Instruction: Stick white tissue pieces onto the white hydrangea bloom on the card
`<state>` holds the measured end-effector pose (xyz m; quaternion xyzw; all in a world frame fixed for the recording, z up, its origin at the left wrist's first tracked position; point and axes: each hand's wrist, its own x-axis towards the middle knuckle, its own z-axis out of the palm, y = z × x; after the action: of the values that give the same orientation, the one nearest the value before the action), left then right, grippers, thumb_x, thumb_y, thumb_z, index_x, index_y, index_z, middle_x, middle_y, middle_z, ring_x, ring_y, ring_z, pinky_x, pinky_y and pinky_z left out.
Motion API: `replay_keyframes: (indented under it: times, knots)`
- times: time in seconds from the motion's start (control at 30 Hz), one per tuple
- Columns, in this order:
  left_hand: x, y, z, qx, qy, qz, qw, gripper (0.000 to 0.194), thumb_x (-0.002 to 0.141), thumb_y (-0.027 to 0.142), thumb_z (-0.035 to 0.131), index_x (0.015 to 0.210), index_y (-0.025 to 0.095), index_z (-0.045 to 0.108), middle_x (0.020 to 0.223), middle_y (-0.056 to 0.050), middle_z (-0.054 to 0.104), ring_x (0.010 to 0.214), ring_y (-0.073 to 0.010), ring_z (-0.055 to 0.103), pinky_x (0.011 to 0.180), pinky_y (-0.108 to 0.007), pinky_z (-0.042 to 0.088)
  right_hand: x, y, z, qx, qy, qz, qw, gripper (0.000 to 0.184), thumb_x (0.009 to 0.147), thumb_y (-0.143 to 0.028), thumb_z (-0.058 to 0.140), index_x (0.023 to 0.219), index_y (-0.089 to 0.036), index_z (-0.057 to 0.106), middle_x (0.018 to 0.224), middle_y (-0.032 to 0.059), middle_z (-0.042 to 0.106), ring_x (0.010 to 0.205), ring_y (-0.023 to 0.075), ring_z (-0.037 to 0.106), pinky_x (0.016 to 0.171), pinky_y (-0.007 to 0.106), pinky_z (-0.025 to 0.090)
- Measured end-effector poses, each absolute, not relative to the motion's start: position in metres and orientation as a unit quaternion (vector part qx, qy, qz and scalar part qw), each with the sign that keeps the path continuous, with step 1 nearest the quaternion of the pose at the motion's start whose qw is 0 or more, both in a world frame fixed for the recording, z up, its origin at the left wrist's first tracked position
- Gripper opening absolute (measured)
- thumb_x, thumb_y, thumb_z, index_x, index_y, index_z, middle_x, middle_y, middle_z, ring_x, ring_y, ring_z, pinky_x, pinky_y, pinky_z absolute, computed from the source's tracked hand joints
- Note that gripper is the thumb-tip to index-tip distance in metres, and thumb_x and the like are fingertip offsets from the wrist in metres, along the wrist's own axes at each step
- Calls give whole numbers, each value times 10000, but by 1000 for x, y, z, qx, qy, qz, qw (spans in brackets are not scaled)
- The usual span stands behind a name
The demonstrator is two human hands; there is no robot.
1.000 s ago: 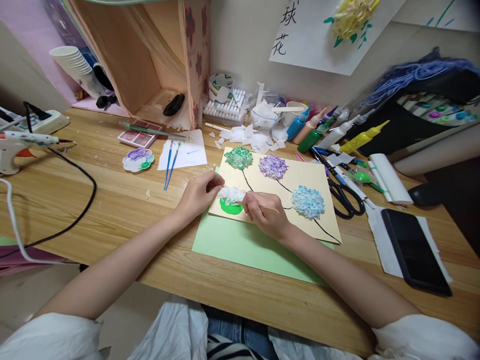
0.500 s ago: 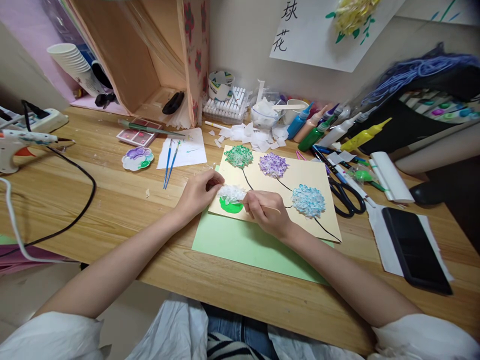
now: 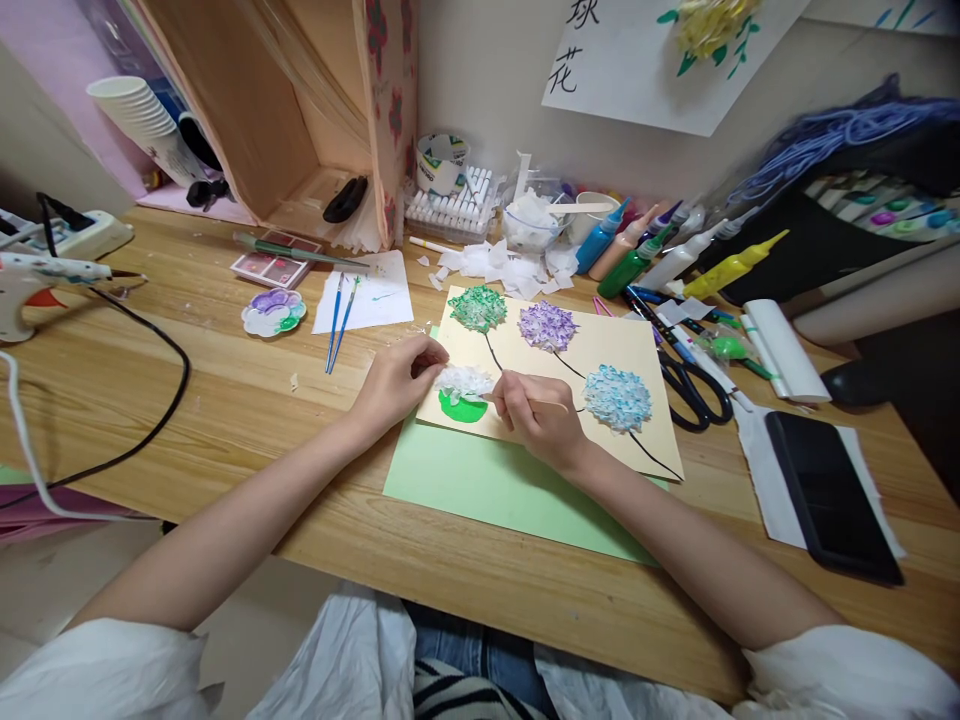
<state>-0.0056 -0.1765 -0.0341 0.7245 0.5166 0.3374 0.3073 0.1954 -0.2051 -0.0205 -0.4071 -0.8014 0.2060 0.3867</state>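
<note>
My right hand is closed round a wooden craft stick, its front end at the edge of a white tissue-paper flower. My left hand has its thumb and fingers pinched at the left side of that flower; whatever is between them is hidden. Below the white petals a patch of bright green paint shows. All this is on a cream card, which also bears a green flower, a purple flower and a blue flower with drawn black stems. A light green sheet lies underneath.
Torn white paper pieces lie behind the card, near paint bottles. Black scissors and a phone are at the right. Leftward are two thin brushes, a paint palette and a glue gun.
The craft stick and my right hand have shifted very slightly at the white flower. My left hand stays in place, and the whole view has moved a little.
</note>
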Motion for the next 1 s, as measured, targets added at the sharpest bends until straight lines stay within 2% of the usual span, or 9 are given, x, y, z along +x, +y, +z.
replay_keyframes:
  times: [0.17, 0.33, 0.53, 0.67, 0.83, 0.9, 1.0]
  knots:
    - [-5, -176, -33, 726, 516, 337, 305, 114, 797, 177, 553, 871, 189, 639, 843, -23, 674, 781, -163, 626, 723, -283, 494, 192, -203, -21, -453, -756, 251, 401, 527, 987, -355, 291, 512, -207, 465, 445, -16, 516, 422, 99, 500, 561, 249, 417]
    - [-6, -176, -34, 726, 517, 336, 303, 113, 797, 171, 556, 871, 189, 640, 840, -18, 675, 777, -159, 626, 719, -280, 490, 190, -200, -20, -494, -659, 377, 424, 499, 974, -436, 321, 567, -204, 494, 370, -55, 451, 342, 89, 461, 470, 228, 406]
    - [-7, -176, -36, 726, 510, 345, 305, 122, 795, 157, 554, 876, 191, 639, 856, -15, 678, 788, -152, 631, 737, -273, 497, 195, -207, -14, -432, -734, 291, 435, 517, 984, -374, 289, 535, -204, 480, 440, -23, 483, 432, 101, 492, 532, 246, 409]
    - [-7, -176, -37, 723, 513, 343, 310, 113, 804, 178, 553, 879, 198, 635, 855, -15, 672, 797, -157, 627, 752, -283, 499, 198, -207, -19, -417, -725, 299, 460, 511, 978, -394, 292, 541, -209, 483, 444, -19, 472, 419, 106, 466, 500, 257, 389]
    - [-10, -177, -36, 720, 514, 338, 321, 118, 853, 233, 511, 910, 206, 611, 894, -26, 666, 842, -168, 627, 778, -295, 495, 200, -206, -23, -439, -580, 445, 523, 527, 948, -493, 320, 540, -201, 481, 418, -39, 425, 344, 84, 390, 392, 241, 310]
    - [-10, -174, -32, 720, 518, 337, 316, 142, 877, 263, 485, 944, 210, 598, 913, -32, 666, 838, -168, 625, 764, -298, 496, 201, -209, -23, -445, -521, 512, 519, 547, 930, -535, 327, 521, -199, 465, 400, -46, 406, 322, 77, 371, 364, 230, 276]
    - [-6, -159, -18, 750, 520, 324, 249, 157, 887, 283, 474, 943, 206, 598, 896, -42, 649, 787, -174, 602, 719, -308, 484, 206, -216, -24, -444, -483, 571, 494, 571, 900, -583, 361, 495, -192, 456, 359, -54, 375, 304, 70, 352, 359, 218, 242]
